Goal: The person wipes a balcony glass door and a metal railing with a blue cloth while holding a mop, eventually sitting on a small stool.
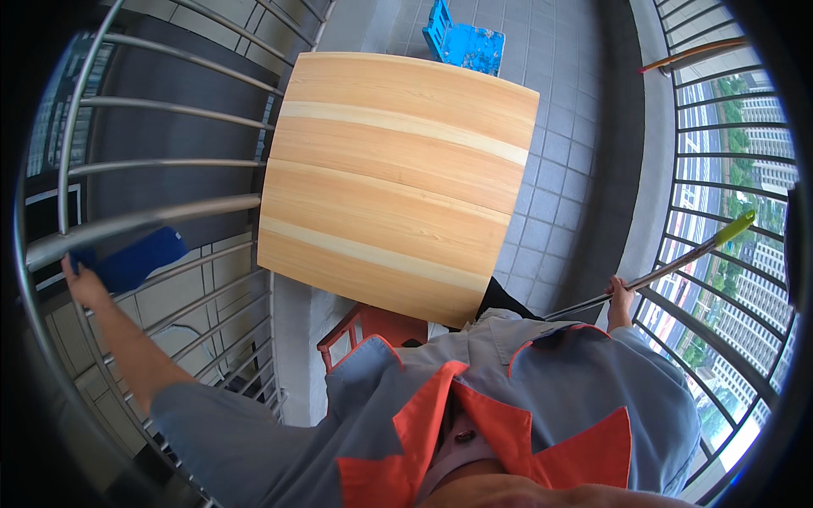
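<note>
At the left, my left hand grips a dark blue cloth against a thick metal rail of the railing; part of the cloth hangs beside the rail. My right hand is closed around a thin metal pole on the right side. The pole has a yellow-green plastic end that reaches up in front of the window bars; its lower end is hidden behind my body. Between my hands stands a wooden table with light and darker stripes.
A worn blue plastic chair stands past the table's far edge. A red chair is partly under the near edge. Grey floor tiles run along the right, beside a low wall with a ledge and bars. An orange-brown stick lies at the upper right.
</note>
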Tool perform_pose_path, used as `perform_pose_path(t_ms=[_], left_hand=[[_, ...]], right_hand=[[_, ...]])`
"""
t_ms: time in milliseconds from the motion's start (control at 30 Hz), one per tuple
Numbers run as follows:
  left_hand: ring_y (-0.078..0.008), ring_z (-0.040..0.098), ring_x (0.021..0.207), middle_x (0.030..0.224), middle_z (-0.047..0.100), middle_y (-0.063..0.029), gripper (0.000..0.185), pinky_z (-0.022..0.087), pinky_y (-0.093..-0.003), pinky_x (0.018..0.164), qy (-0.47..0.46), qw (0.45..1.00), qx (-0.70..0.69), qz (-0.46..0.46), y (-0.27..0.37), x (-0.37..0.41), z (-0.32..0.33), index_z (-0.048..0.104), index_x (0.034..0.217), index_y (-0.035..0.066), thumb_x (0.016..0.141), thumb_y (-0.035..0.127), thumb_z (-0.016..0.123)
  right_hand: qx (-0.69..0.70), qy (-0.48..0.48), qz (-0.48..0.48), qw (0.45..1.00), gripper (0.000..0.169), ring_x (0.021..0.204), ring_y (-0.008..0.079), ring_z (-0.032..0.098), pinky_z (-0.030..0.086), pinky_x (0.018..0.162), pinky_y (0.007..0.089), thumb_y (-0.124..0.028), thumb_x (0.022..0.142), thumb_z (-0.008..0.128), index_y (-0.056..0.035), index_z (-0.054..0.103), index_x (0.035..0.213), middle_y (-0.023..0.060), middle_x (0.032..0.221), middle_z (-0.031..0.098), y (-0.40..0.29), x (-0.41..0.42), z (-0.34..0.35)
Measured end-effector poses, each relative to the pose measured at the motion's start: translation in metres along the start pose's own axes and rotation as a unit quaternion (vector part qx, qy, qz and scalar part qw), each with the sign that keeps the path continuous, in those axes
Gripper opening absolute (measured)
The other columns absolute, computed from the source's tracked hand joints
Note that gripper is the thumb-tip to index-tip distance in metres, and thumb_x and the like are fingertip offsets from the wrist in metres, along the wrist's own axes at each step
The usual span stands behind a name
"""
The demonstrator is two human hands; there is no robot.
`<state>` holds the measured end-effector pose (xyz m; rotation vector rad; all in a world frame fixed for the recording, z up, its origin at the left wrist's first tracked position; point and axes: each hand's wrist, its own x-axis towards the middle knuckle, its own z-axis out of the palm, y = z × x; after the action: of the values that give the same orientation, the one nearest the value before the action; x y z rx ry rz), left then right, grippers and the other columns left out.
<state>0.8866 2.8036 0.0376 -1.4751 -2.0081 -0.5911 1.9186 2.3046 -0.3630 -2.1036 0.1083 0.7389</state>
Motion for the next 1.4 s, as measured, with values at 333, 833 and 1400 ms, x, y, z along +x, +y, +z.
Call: perform_pose_path(t_ms=[333, 833, 1400], left_hand=[[-0.0297, 0.057, 0.109, 0.124, 0.056, -0.0177, 0.038, 0.046, -0.0441, 0.096, -0.264, 0.523, -0.58, -0.565, 0.307, -0.278, 0.04, 0.055, 0.118, -0.001, 0.091, 0.025, 0.059], [-0.0334, 0.045, 0.12, 0.135, 0.041, -0.0166, 0.077, 0.036, -0.0493, 0.102, -0.31, 0.305, -0.856, -0.279, 0.587, -0.374, -0.075, 0.026, 0.142, 0.003, 0.089, 0.053, 0.05], [-0.0214, 0.062, 0.074, 0.081, 0.06, -0.0084, 0.027, 0.054, -0.0399, 0.066, -0.54, 0.416, -0.609, -0.406, 0.885, -0.283, 0.063, 0.058, 0.1, 0.006, 0.086, 0.029, 0.064]], right_hand=[[0.045, 0.013, -0.052, 0.998, 0.014, 0.043, 0.0133, 0.047, 0.043, 0.044, 0.028, -0.01, 0.077, 0.065, -0.0034, 0.058, 0.067, 0.002, 0.053, 0.048, -0.039, 0.045, -0.068], [0.232, -0.071, -0.269, 0.932, 0.017, 0.043, 0.0036, 0.026, 0.022, 0.042, 0.0223, -0.018, 0.089, 0.06, -0.0051, 0.057, 0.078, -0.0062, 0.051, 0.031, -0.395, 0.132, -0.17], [0.155, 0.162, -0.514, 0.828, 0.023, 0.068, 0.0112, 0.047, 0.039, 0.058, 0.0247, -0.025, 0.089, 0.061, -0.0026, 0.063, 0.093, 0.0015, 0.068, 0.047, -0.69, 0.296, -0.081]])
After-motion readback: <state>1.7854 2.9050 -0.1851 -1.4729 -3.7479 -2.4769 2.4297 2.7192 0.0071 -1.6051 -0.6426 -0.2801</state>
